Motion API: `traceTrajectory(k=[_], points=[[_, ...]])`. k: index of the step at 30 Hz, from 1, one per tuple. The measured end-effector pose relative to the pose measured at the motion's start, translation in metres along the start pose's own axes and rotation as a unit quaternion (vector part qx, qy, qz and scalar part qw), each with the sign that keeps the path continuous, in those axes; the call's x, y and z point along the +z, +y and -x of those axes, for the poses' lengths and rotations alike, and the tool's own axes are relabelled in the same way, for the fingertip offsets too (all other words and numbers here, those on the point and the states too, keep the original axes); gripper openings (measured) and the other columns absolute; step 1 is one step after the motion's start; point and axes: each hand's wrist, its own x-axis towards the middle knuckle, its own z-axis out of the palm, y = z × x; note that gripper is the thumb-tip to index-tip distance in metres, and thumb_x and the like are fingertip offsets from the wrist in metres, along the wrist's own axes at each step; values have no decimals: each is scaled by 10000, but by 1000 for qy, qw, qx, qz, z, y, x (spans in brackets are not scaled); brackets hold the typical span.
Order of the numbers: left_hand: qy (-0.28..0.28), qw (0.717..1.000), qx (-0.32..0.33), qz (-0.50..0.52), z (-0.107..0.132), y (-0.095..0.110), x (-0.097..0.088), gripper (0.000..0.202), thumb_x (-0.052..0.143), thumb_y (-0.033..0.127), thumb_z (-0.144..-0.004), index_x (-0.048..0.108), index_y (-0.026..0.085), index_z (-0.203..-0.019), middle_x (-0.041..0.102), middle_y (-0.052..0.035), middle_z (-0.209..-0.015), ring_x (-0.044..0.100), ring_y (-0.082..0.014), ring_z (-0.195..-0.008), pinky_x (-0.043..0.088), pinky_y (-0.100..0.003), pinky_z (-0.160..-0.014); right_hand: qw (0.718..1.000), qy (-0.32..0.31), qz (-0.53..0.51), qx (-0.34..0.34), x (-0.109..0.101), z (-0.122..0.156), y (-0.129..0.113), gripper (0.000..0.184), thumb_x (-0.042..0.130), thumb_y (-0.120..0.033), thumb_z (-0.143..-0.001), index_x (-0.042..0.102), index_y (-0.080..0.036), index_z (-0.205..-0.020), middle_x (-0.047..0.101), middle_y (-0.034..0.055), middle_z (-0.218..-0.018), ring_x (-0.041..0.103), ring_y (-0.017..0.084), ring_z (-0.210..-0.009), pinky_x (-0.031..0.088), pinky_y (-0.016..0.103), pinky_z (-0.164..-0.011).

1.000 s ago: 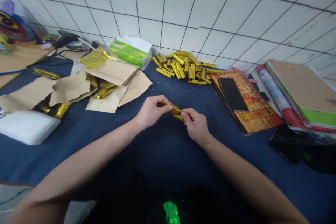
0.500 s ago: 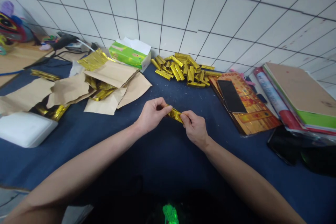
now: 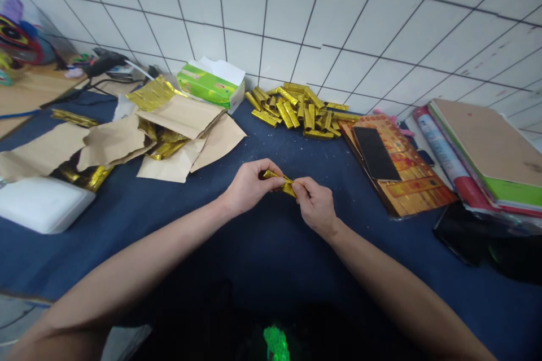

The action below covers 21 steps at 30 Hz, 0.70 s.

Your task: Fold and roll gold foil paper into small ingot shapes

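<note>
one gold foil strip (image 3: pixel 277 182) sits pinched between left hand (image 3: pixel 249 187) and right hand (image 3: pixel 315 206) — fingers closed, held up off the counter (image 3: pixel 190 248).

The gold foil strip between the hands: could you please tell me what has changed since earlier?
The left hand has shifted right toward the right hand, and the gold foil strip between them now looks bent, not flat; neither let go. The pile of gold foil rolls stayed put.
</note>
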Motion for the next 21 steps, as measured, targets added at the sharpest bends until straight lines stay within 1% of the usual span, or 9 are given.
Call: traceTrajectory(k=[3,8,12,15,18,19,21], points=[[4,1000,4,2,0,-1,0,134,648,235,-693,578,137,-753,592,23,-601,546,-74,-528,450,-199,-523,1000,2,4,-6,-1,0,0,190,437,-251,-874,561,-179,-749,533,-34,-517,491,81,-427,381,195,-470],[31,998,6,-45,1,-5,-1,179,629,292,-713,535,149,-660,599,10,-561,566,-95,-521,433,-206,-500,1000,2,16,-21,-2,0,-2,208,428,-252,-876,562,-184,-733,546,-27,-523,493,85,-433,381,204,-471],[47,996,8,-69,3,-3,-1,213,606,312,-735,505,158,-627,573,26,-501,539,-81,-474,397,-194,-476,1000,-5,16,-9,-2,0,-3,232,415,-274,-879,567,-186,-727,546,-25,-513,506,93,-444,388,213,-483],[52,997,4,-66,5,0,2,224,595,310,-748,486,159,-624,550,36,-480,525,-70,-447,378,-183,-456,1000,-11,13,-2,-3,1,-4,238,413,-283,-879,567,-187,-726,547,-23,-512,510,97,-451,390,216,-489],[54,998,14,-23,6,0,3,171,602,277,-741,481,162,-702,524,60,-515,522,-63,-421,370,-173,-420,1000,-12,7,-4,-2,1,-5,232,417,-276,-879,565,-183,-726,545,-23,-513,508,96,-449,388,217,-492],[55,998,18,-8,5,0,3,152,607,258,-735,491,164,-766,510,72,-528,523,-62,-414,373,-172,-411,1000,-12,6,-4,-2,1,-5,229,420,-274,-878,566,-182,-727,544,-23,-514,507,95,-448,387,217,-491],[51,999,12,9,4,1,3,221,611,220,-728,505,164,-915,488,89,-542,526,-62,-403,386,-171,-406,1000,-13,8,-3,-2,2,-5,226,421,-273,-878,566,-183,-729,546,-24,-518,501,94,-444,381,218,-485]])
